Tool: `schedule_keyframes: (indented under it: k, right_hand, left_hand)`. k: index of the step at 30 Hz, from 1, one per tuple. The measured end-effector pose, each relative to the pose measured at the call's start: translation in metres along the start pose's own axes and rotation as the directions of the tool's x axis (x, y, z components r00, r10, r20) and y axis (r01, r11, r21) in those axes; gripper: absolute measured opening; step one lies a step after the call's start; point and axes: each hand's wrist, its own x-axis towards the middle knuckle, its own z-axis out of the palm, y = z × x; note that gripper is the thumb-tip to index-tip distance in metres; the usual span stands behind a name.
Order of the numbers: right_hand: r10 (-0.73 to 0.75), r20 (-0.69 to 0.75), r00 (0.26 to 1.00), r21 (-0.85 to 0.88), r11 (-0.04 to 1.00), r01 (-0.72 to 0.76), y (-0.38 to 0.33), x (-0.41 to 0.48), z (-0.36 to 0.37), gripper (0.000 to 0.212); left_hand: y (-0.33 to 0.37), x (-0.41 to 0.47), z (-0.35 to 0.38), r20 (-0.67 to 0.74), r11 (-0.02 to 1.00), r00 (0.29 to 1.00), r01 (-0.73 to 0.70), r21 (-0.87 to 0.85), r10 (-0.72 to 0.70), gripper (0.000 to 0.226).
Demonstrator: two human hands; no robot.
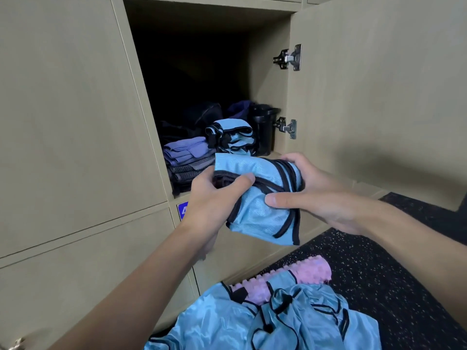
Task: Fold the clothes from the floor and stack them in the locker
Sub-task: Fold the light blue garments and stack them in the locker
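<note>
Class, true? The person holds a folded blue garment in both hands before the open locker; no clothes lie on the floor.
No: the head view shows blue clothes heaped on the floor. The left hand and right hand do hold the garment.

Inside the beige wooden locker [265, 79], stacked purple clothes [187, 152] lie left of a folded blue bib [232, 133]. Below on the floor, crumpled blue bibs [278, 317] lie partly over a pink knobbly roller [310, 271].

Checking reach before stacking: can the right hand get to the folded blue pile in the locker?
Probably yes. The locker door stands open and the folded blue pile sits near the front, just beyond the right hand, nothing between; that hand already grips a blue garment.
</note>
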Motion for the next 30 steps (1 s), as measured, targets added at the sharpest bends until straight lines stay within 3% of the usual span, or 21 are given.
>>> schedule_keyframes:
  k: [3,6,11,14,19,22,25,28,30]
  right_hand:
    - [-0.053,-0.121,0.991,-0.035,0.998,0.049,0.007,0.026,-0.001,0.056]
    - [-0.095,-0.210,0.973,0.008,0.995,0.099,0.011,0.059,-0.004,0.041]
    - [-0.086,-0.282,0.956,0.077,0.991,0.112,0.024,0.130,-0.014,0.045]
    - [-0.144,-0.330,0.933,0.051,0.984,0.169,0.027,0.177,-0.024,0.047]
    - [-0.262,-0.250,0.932,-0.099,0.965,0.244,0.018,0.254,-0.035,0.059]
    - [-0.289,-0.286,0.914,-0.128,0.956,0.263,0.019,0.301,-0.041,0.058]
    - [-0.338,-0.285,0.897,-0.236,0.932,0.276,0.023,0.340,-0.041,0.057]
    - [-0.347,-0.191,0.918,-0.418,0.875,0.244,0.034,0.365,-0.036,0.060]
    - [-0.329,-0.143,0.934,-0.486,0.845,0.223,0.044,0.370,-0.032,0.065]
  left_hand:
    - [-0.004,0.030,-0.001,-0.052,0.999,0.999,-0.005,-0.037,0.003,0.036]
    - [-0.009,0.060,-0.007,0.055,1.000,0.998,-0.022,-0.007,0.023,0.052]
    - [-0.021,0.121,-0.016,0.169,0.994,0.981,-0.107,0.037,0.099,0.058]
    - [-0.022,0.166,-0.017,0.121,0.984,0.980,-0.165,0.065,0.156,0.051]
    - [-0.016,0.251,-0.015,-0.061,0.966,0.968,-0.236,0.108,0.243,0.050]
    - [-0.014,0.292,-0.020,-0.059,0.940,0.958,-0.261,0.219,0.280,0.044]
    - [-0.016,0.316,-0.026,-0.048,0.842,0.957,-0.226,0.491,0.285,0.036]
    - [-0.033,0.330,-0.039,-0.067,0.575,0.945,-0.137,0.807,0.319,0.051]
    - [-0.041,0.333,-0.042,-0.040,0.479,0.940,-0.135,0.867,0.338,0.058]
